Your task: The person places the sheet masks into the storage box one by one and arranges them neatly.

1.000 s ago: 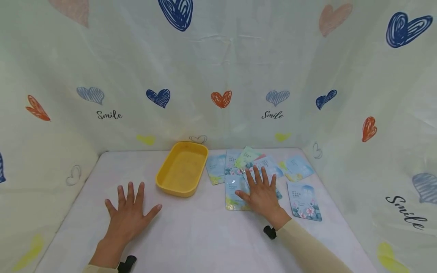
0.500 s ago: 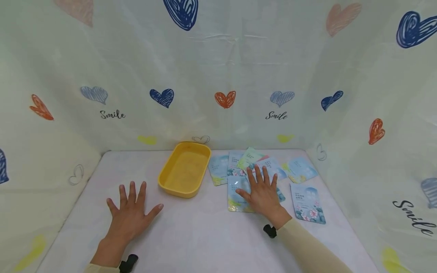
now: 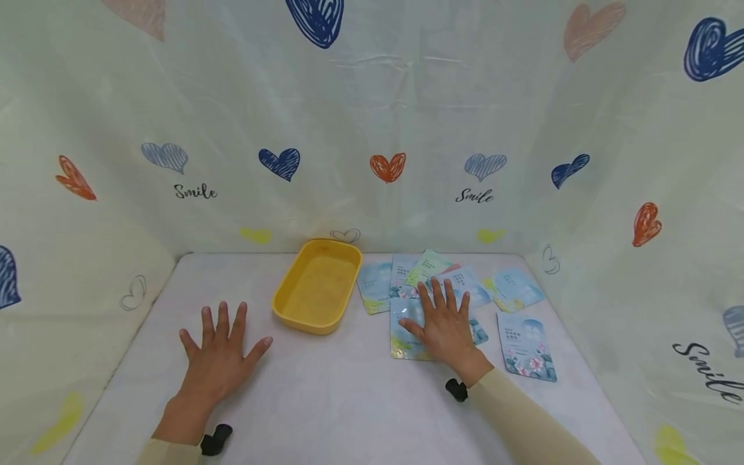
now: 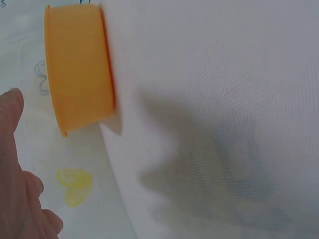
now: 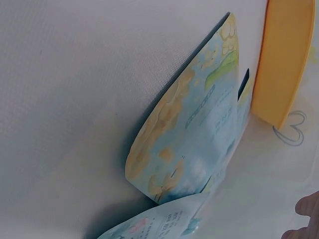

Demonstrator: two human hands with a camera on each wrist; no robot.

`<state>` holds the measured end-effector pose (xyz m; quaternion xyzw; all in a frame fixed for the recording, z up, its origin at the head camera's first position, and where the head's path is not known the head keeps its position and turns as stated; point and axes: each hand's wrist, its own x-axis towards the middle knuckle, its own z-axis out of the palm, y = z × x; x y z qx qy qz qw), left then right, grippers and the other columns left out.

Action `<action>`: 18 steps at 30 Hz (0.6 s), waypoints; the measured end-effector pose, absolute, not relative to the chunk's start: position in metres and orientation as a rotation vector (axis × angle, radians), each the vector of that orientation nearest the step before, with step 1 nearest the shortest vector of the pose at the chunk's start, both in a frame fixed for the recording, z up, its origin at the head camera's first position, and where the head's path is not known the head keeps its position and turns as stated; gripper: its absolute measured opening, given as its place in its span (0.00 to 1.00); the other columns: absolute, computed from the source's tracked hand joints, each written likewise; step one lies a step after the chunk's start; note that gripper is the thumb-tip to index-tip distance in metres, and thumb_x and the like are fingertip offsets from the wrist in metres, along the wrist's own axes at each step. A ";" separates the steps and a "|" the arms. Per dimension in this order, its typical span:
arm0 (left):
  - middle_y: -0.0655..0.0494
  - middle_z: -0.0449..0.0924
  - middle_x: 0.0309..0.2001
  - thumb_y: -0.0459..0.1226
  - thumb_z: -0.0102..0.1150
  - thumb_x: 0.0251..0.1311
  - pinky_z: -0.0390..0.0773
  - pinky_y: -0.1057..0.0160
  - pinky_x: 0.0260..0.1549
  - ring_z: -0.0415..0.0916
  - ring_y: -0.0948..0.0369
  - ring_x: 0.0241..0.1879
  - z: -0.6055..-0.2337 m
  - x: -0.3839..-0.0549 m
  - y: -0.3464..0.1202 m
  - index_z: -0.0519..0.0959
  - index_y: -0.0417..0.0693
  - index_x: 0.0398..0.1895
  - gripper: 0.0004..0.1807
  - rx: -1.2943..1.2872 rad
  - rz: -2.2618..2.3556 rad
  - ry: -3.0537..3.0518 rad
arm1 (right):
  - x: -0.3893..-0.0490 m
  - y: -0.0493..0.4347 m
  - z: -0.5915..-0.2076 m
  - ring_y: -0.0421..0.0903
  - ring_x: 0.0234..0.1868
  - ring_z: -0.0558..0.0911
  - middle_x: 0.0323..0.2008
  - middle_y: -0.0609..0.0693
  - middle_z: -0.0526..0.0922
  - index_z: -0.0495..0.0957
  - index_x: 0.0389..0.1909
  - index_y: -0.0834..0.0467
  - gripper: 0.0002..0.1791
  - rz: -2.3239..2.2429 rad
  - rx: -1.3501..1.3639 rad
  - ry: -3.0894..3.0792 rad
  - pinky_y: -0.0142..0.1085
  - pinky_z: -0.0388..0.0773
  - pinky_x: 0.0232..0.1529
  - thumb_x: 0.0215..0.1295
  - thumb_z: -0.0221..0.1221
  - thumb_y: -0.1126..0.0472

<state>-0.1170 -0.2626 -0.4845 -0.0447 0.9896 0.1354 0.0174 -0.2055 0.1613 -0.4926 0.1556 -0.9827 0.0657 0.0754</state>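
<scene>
My left hand [image 3: 215, 365] is spread with straight fingers over the left part of the table, holding nothing. In the left wrist view its shadow falls on the cloth, apart from the thumb and fingertips at the left edge. Fingers spread, my right hand [image 3: 447, 332] is over several flat printed sachets and covers part of them. Partly under it in the head view lies a blue and yellow sachet [image 3: 403, 336], also large in the right wrist view [image 5: 194, 129]. Behind the fingers a green sachet [image 3: 427, 265] overlaps blue ones. A flowered sachet [image 3: 527, 349] lies to the right.
A yellow plastic tray [image 3: 320, 284] stands at the back of the table, between the hands and left of the sachets. Another blue sachet [image 3: 514, 290] lies at the back right. White cloth [image 3: 337, 407] covers the table. A heart-printed curtain [image 3: 325, 116] surrounds its back and sides.
The head view has turned slightly left, so the tray, sachets and curtain sit a little further right in it. Both hands keep their spread pose, and the sachets lie as before.
</scene>
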 end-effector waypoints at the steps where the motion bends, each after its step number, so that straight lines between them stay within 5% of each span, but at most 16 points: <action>1: 0.27 0.26 0.83 0.67 0.49 0.72 0.16 0.18 0.65 0.16 0.29 0.80 -0.485 -0.118 -0.263 0.42 0.39 0.86 0.56 -0.136 0.420 3.077 | -0.206 0.161 -0.493 0.68 0.85 0.45 0.85 0.63 0.49 0.53 0.85 0.55 0.53 0.198 0.467 -2.948 0.78 0.40 0.75 0.72 0.54 0.27; 7: 0.28 0.25 0.83 0.67 0.46 0.74 0.15 0.18 0.66 0.12 0.31 0.80 -0.485 -0.122 -0.265 0.43 0.39 0.86 0.55 -0.110 0.415 3.092 | -0.206 0.156 -0.491 0.67 0.85 0.46 0.85 0.62 0.49 0.52 0.85 0.55 0.53 0.185 0.469 -2.960 0.77 0.40 0.76 0.73 0.52 0.26; 18: 0.25 0.35 0.83 0.58 0.39 0.82 0.25 0.18 0.70 0.24 0.31 0.83 -0.474 -0.168 -0.265 0.46 0.38 0.85 0.44 0.089 0.435 3.124 | -0.222 0.107 -0.484 0.63 0.86 0.44 0.85 0.61 0.49 0.52 0.85 0.56 0.52 0.206 0.496 -3.021 0.70 0.41 0.81 0.74 0.48 0.26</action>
